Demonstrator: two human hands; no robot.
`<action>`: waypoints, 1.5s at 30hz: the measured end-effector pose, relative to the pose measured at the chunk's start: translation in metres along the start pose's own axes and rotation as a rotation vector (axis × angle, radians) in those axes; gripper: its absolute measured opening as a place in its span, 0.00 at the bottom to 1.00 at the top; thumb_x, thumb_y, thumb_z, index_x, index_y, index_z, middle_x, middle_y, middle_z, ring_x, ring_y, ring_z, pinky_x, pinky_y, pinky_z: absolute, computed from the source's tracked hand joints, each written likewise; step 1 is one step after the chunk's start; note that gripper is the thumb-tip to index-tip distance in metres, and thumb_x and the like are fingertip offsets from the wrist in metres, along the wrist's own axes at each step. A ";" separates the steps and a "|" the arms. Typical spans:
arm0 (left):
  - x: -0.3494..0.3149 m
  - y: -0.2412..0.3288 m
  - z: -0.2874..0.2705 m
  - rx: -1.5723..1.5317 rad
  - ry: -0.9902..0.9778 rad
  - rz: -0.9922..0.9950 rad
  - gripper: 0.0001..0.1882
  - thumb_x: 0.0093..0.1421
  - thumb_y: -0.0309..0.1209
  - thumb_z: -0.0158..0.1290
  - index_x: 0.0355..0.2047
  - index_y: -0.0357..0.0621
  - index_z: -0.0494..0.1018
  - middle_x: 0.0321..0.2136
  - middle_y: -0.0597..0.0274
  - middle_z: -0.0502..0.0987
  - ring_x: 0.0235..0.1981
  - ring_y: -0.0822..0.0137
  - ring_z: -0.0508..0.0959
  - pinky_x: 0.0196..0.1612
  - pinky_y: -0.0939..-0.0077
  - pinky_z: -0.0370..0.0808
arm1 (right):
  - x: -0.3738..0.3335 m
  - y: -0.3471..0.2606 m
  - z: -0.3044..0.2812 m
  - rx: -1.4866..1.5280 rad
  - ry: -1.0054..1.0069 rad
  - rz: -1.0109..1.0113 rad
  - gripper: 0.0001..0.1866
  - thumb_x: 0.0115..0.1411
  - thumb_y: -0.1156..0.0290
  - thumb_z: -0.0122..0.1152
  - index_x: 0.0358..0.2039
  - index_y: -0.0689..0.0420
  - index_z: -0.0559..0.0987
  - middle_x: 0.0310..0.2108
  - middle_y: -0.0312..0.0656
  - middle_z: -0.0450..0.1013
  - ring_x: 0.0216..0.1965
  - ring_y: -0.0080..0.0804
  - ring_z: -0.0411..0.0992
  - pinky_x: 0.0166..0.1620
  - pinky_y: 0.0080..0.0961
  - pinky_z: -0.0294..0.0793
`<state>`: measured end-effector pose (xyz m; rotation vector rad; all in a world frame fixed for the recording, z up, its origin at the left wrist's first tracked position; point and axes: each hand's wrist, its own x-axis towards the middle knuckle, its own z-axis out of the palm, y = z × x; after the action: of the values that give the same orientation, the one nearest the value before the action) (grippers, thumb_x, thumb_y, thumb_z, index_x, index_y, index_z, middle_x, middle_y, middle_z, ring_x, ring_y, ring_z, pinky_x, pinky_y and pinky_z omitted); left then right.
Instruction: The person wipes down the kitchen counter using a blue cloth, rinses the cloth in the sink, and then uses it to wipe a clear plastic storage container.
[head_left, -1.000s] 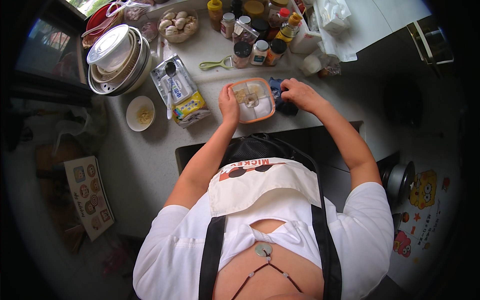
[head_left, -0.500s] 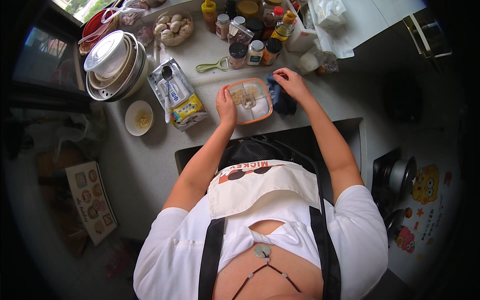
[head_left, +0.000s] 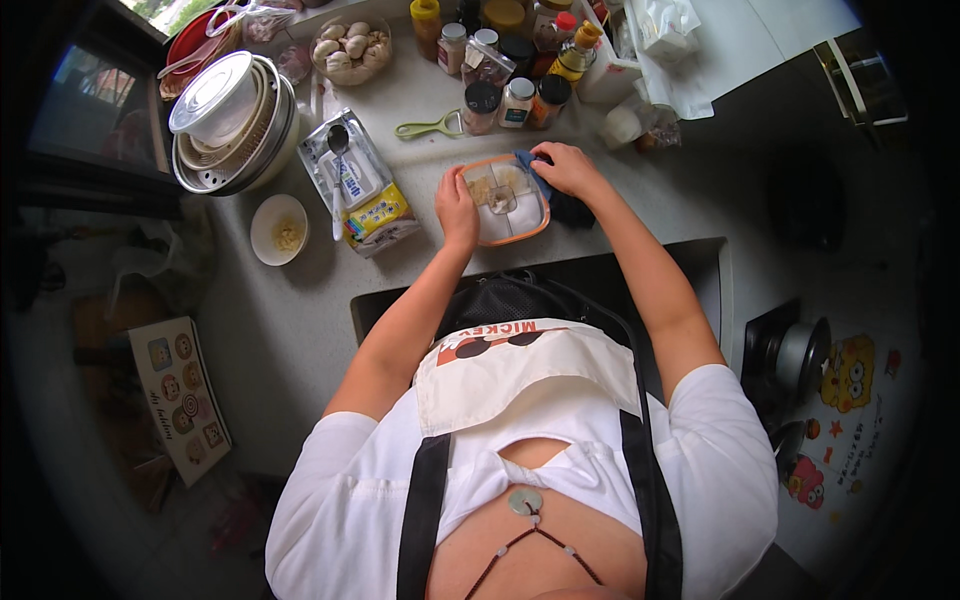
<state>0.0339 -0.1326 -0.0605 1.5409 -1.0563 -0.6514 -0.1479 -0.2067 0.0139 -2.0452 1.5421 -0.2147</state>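
Observation:
A square, clear divided container with an orange rim sits on the counter in front of me. White and tan contents show in its compartments. My left hand steadies its left side, fingers along the rim. At the far right corner, my right hand has its fingers closed on a blue cloth. Part of that cloth lies against the container's wall; the rest is bunched dark beside it. My fingers hide some of the cloth.
To the left stand a white bowl with pale bits and a wipes pack bearing a spoon. Stacked basins, a bowl of garlic, a green peeler and several seasoning jars line the back. The sink is in front of me.
My right hand has moved left and slightly nearer, bringing the cloth up against the container's far right corner. My left hand stays at the container's left side.

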 end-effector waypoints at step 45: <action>-0.002 0.004 -0.002 -0.031 -0.053 -0.128 0.13 0.61 0.32 0.39 0.41 0.41 0.69 0.33 0.52 0.73 0.35 0.62 0.73 0.40 0.72 0.68 | -0.055 0.016 0.006 0.065 0.077 -0.007 0.19 0.54 0.61 0.50 0.47 0.49 0.68 0.41 0.50 0.69 0.45 0.48 0.65 0.45 0.36 0.66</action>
<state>0.0337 -0.1296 -0.0563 1.5807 -0.9878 -0.7975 -0.1763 -0.1564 0.0120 -2.0134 1.5527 -0.3455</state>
